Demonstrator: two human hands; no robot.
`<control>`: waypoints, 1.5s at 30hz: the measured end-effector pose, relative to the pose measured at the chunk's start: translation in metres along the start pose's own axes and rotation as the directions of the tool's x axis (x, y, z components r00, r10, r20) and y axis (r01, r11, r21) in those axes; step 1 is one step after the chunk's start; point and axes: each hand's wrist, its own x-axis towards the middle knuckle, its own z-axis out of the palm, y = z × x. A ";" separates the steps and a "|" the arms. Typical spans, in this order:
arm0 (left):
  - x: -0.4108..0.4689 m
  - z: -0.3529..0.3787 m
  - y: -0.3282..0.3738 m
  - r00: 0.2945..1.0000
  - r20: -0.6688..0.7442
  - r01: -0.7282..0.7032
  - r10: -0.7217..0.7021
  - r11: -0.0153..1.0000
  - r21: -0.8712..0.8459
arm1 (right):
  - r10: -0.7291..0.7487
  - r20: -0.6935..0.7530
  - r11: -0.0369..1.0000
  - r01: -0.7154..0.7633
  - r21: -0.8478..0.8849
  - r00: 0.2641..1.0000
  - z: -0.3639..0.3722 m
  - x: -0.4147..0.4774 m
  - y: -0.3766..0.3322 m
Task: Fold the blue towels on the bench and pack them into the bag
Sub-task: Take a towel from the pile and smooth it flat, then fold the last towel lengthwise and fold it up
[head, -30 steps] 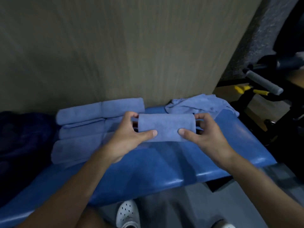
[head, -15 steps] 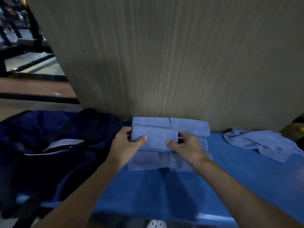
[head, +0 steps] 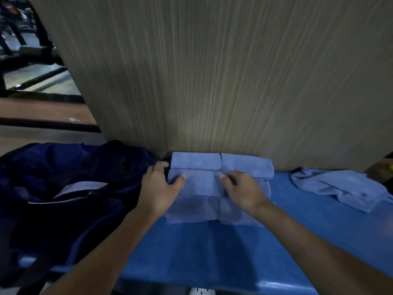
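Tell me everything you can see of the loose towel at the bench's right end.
The loose towel is pale blue, soft terry-looking cloth, unfolded and rumpled into a low creased heap. It lies on the blue bench, right of the folded towels and apart from them, its far edge by the wood-grain wall.

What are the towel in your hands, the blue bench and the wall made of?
The towel looks like soft, fuzzy cloth, maybe microfibre: matte, with rounded folds. The blue bench seems padded vinyl: smooth, with shiny highlights along its edge. The wall looks like wood-grain panel, perhaps laminate: fine vertical streaks.
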 end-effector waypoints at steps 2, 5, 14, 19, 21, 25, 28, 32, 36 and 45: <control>0.001 0.000 0.018 0.985 -0.082 -0.147 0.151 0.987 0.060 | -0.006 -0.047 1.000 0.006 -0.001 0.999 -0.013 0.000 0.006; 0.001 0.014 0.064 0.943 -0.067 -0.320 0.326 0.943 0.087 | -0.022 -0.089 0.999 0.019 -0.040 0.996 -0.035 -0.002 0.024; -0.015 0.177 0.201 0.731 0.408 -0.596 0.547 0.803 -0.009 | 0.186 -0.163 0.920 -0.230 -0.317 0.969 -0.142 -0.009 0.162; -0.007 0.263 0.225 0.652 0.591 -0.622 0.474 0.780 0.060 | 0.196 -0.061 0.837 -0.199 -0.510 0.979 -0.171 -0.004 0.240; 0.000 0.287 0.228 0.633 0.624 -0.639 0.458 0.764 0.088 | 0.220 -0.011 0.825 -0.192 -0.532 0.975 -0.174 -0.008 0.258; 0.012 0.316 0.235 0.580 0.702 -0.666 0.413 0.737 0.117 | 0.153 -0.007 0.779 -0.125 -0.614 0.988 -0.177 -0.030 0.284; 0.010 0.325 0.242 0.562 0.780 -0.742 0.274 0.583 0.330 | 0.018 -0.126 0.775 -0.094 -0.625 0.992 -0.180 -0.044 0.299; 0.000 0.322 0.247 0.528 0.815 -0.837 0.237 0.305 0.454 | 0.040 -0.186 0.789 -0.146 -0.597 0.982 -0.183 -0.063 0.318; -0.010 0.317 0.240 0.569 0.787 -0.804 0.238 0.363 0.471 | 0.068 -0.167 0.763 -0.159 -0.626 0.984 -0.191 -0.085 0.325; -0.025 0.279 0.231 0.629 0.721 -0.705 0.292 0.605 0.370 | 0.053 -0.322 0.760 -0.247 -0.601 0.945 -0.198 -0.122 0.325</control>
